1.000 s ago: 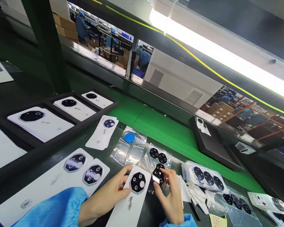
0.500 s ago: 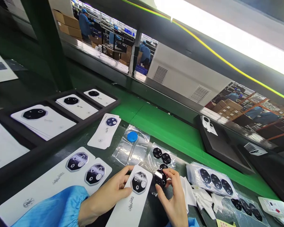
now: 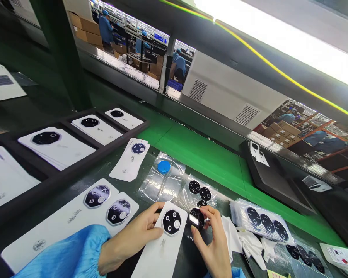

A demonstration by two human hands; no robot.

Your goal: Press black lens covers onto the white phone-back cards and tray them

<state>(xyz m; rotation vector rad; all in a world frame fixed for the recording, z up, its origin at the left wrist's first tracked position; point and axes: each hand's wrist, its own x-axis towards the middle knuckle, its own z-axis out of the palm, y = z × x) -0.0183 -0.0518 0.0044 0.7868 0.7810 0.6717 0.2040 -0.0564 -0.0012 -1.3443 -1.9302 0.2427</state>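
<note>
My left hand [image 3: 142,231] grips a long white panel [image 3: 153,256] by its left edge, thumb on top. Near the panel's upper end sits a black octagonal plate [image 3: 171,222] with several ringed holes. My right hand [image 3: 213,237] pinches a loose glossy black plate [image 3: 196,218] between thumb and fingers, just right of the panel and apart from it. Behind that plate lies a clear film sheet [image 3: 188,199] bearing black plates [image 3: 205,194]. To the left, two larger white panels [image 3: 55,227] with dark octagons lie overlapped, partly under my blue sleeve.
A black divided tray [image 3: 104,152] at left holds stacked white panels [image 3: 58,148]. Clear bags [image 3: 164,185], one with a blue disc [image 3: 164,166], lie mid-bench. Wrapped black plates [image 3: 266,222] and crumpled white cloths [image 3: 251,247] are at right. Co-workers [image 3: 106,29] stand far behind.
The view has shifted slightly. The panel in my left hand has tilted a little, so its black plate shows less glare. Both hands keep their hold.
</note>
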